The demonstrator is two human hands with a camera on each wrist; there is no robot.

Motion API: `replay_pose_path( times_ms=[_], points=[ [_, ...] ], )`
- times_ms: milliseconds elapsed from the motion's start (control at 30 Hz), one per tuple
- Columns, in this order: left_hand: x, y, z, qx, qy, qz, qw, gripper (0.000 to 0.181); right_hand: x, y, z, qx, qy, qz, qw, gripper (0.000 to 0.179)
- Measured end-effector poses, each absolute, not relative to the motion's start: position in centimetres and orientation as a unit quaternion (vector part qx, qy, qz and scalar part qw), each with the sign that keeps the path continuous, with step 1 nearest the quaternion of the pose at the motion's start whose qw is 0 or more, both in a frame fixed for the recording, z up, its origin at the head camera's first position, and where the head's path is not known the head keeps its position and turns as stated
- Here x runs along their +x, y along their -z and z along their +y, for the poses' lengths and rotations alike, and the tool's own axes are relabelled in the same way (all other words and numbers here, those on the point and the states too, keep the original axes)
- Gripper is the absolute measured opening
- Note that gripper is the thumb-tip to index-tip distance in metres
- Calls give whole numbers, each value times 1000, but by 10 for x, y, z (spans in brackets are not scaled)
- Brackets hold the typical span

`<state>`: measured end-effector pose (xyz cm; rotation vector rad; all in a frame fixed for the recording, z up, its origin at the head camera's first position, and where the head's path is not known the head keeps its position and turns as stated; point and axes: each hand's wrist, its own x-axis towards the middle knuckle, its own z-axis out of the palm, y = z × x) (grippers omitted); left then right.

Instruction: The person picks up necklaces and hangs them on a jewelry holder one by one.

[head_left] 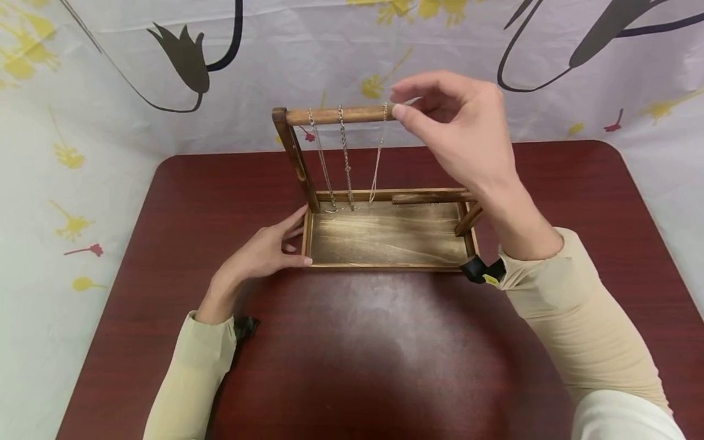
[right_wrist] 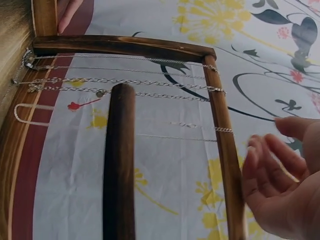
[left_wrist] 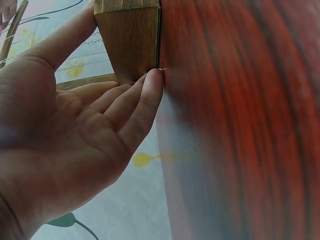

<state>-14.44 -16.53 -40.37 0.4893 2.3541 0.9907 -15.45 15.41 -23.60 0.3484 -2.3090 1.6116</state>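
Observation:
A wooden jewelry stand (head_left: 390, 238) with a shallow tray base stands on the table. Three silver-coloured chain necklaces hang over its top bar: a left chain (head_left: 324, 162), a thicker middle chain (head_left: 346, 159) and a fine right chain (head_left: 377, 165). My left hand (head_left: 264, 247) holds the tray's left end, thumb at the front corner and fingers toward the back; the wooden end wall (left_wrist: 132, 42) shows up close in the left wrist view. Beside the right chain, my right hand (head_left: 462, 125) is raised at the bar (right_wrist: 223, 120), fingers parted and holding nothing.
A lower, round-ended wooden rod (head_left: 431, 196) juts inward from the stand's right side. The dark red table (head_left: 374, 354) stretches in front of it. Behind hangs a pale cloth (head_left: 308, 49) printed with flowers.

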Motion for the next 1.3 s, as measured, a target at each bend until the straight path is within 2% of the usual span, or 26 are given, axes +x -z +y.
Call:
replay_pose_path(
  times_ms=[133,367,700,867,1300],
  points=[
    [-145,402,-165,180,-372,870,268,103,-152,233,157,142,-634,-744,157,12],
    [-144,400,-165,183,-378,867,269,101,-150,243,172,151,-684,-703,123,12],
    [-144,403,-164,188,-379,865,269,100,-151,256,195,143,-645,-743,109,13],
    [-143,403,-164,185,-379,865,271,100,-149,260,206,146,-581,-796,89,16],
    [-143,403,-163,184,-389,862,269,100,-147,273,231,141,-536,-831,46,18]
  ],
)
